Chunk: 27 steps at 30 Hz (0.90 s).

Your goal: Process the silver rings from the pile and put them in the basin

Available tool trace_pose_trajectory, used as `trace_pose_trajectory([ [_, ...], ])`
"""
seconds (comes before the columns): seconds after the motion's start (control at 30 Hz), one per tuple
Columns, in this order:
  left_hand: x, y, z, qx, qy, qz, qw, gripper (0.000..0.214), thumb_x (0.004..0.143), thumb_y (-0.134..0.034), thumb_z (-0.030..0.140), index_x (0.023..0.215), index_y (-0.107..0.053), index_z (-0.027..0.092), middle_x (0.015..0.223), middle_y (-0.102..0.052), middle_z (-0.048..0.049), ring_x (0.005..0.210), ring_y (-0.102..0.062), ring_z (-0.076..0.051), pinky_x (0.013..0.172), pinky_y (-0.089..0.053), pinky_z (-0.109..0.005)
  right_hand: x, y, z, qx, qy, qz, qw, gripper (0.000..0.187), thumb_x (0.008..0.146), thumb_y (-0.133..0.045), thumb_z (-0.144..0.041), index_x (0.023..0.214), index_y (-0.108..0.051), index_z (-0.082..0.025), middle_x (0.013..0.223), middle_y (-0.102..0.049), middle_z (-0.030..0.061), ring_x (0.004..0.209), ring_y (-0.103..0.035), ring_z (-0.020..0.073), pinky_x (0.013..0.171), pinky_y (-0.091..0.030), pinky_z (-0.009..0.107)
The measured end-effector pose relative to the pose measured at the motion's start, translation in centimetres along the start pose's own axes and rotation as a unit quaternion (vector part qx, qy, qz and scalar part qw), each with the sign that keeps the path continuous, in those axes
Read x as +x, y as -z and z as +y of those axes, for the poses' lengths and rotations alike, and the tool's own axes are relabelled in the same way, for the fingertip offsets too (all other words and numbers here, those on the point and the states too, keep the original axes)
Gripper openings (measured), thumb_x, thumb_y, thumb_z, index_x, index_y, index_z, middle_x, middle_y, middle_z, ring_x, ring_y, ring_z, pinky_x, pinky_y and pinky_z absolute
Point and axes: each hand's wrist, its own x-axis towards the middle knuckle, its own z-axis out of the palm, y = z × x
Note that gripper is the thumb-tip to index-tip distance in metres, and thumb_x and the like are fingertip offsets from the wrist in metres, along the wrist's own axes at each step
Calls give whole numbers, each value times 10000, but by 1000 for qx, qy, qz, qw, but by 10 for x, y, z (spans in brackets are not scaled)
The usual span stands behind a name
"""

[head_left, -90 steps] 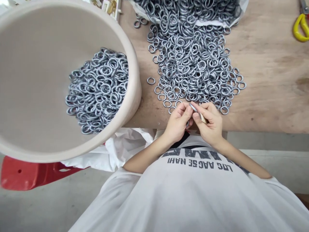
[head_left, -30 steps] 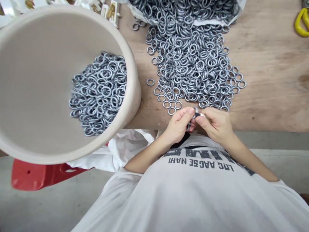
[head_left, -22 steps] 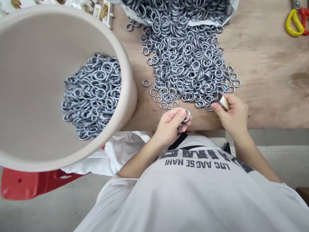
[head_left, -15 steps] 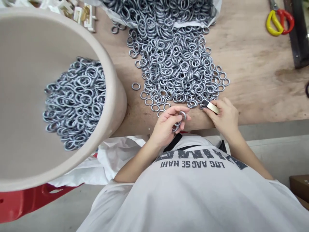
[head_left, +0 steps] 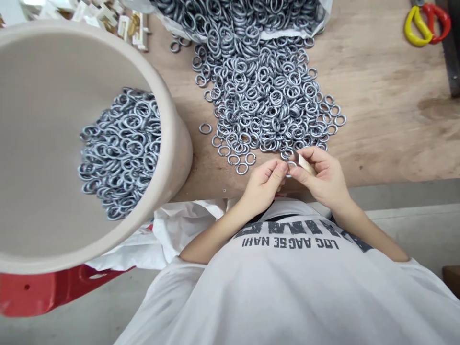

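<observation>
Grey rings in a loose heap (head_left: 266, 98) lie on the brown wooden bench (head_left: 384, 124) I watch remotely. At the heap's near edge the left hand (head_left: 266, 186) is curled, pinching one small grey ring (head_left: 292, 163) between thumb and fingertips; whether its palm holds more I can't tell. There too I see the right hand (head_left: 325, 179), thumb and fingers snug around a pale bar with a dark tip (head_left: 305, 165), beside that ring. Left of the heap, a round beige tub (head_left: 172, 139) holds more rings (head_left: 125, 153); well to the heap's right lie yellow-and-red-handled scissors (head_left: 424, 25).
</observation>
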Motion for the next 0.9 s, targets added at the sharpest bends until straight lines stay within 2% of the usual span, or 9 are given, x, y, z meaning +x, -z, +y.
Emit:
trace_pose_trajectory([
  [0.07, -1, -3, -1, -88, 52, -14, 995, 420, 957, -525, 567, 776, -509, 188, 602, -457, 48, 492, -403, -70, 479, -332, -213, -1, -8, 4, 11, 22, 9, 1000, 307, 779, -828, -421, 997, -701, -247, 924, -706, 3, 822, -650, 180, 759, -526, 324],
  [0.17, -3, -7, -2, -167, 102, -18, 981, 416, 908, -596, 582, 804, -517, 187, 622, -470, 49, 486, -423, -62, 434, -306, -190, -1, -13, 7, 21, 7, -6, 1000, 255, 854, -743, -476, 969, -698, -253, 771, -678, -11, 673, -633, 171, 654, -527, 324],
  [0.27, -3, -8, -3, -211, 125, 0, 970, 416, 899, -605, 572, 774, -506, 188, 599, -461, 53, 459, -410, -57, 404, -273, -181, 2, -13, 6, -35, 39, 12, 999, 284, 872, -709, -509, 983, -703, -248, 805, -685, 5, 701, -638, 180, 668, -522, 334],
  [0.37, -4, -7, -3, -218, 116, 20, 969, 401, 898, -605, 554, 767, -516, 186, 574, -461, 56, 447, -418, -59, 397, -275, -177, 4, -11, 4, -114, 100, 19, 988, 318, 802, -794, -477, 998, -703, -244, 912, -700, 18, 811, -646, 192, 751, -512, 339],
  [0.47, -4, -5, -2, -213, 124, 20, 969, 392, 893, -615, 533, 756, -528, 177, 596, -502, 41, 460, -448, -61, 397, -287, -175, 5, -9, 3, -130, 108, 19, 985, 247, 879, -716, -464, 943, -680, -229, 841, -677, 5, 756, -621, 170, 722, -488, 318],
  [0.53, -4, -5, -1, -219, 134, 25, 966, 400, 894, -611, 527, 730, -512, 175, 604, -509, 35, 458, -450, -59, 396, -286, -178, 3, -8, 3, -154, 129, 30, 979, 266, 922, -653, -482, 935, -669, -217, 816, -662, 9, 729, -601, 163, 692, -463, 306],
  [0.67, -2, -5, 1, -231, 131, 72, 961, 402, 898, -600, 526, 713, -485, 188, 575, -475, 48, 423, -431, -63, 373, -277, -194, -5, -6, 2, -269, 192, -9, 944, 317, 950, -598, -504, 860, -668, -208, 750, -628, 15, 675, -556, 152, 634, -393, 292],
  [0.77, -1, -5, 0, -217, 128, 90, 964, 408, 883, -615, 539, 710, -473, 198, 549, -459, 56, 401, -416, -69, 361, -272, -208, -10, -8, 2, -329, 178, -37, 927, 370, 961, -573, -507, 746, -629, -212, 696, -598, 16, 642, -523, 147, 614, -363, 293],
  [0.9, -2, -6, -2, -207, 137, 88, 965, 412, 868, -622, 565, 734, -476, 204, 541, -453, 63, 402, -409, -70, 366, -273, -210, -11, -13, 2, -346, 158, -46, 924, 427, 964, -549, -537, 686, -588, -215, 681, -588, 21, 636, -505, 150, 601, -336, 300],
])
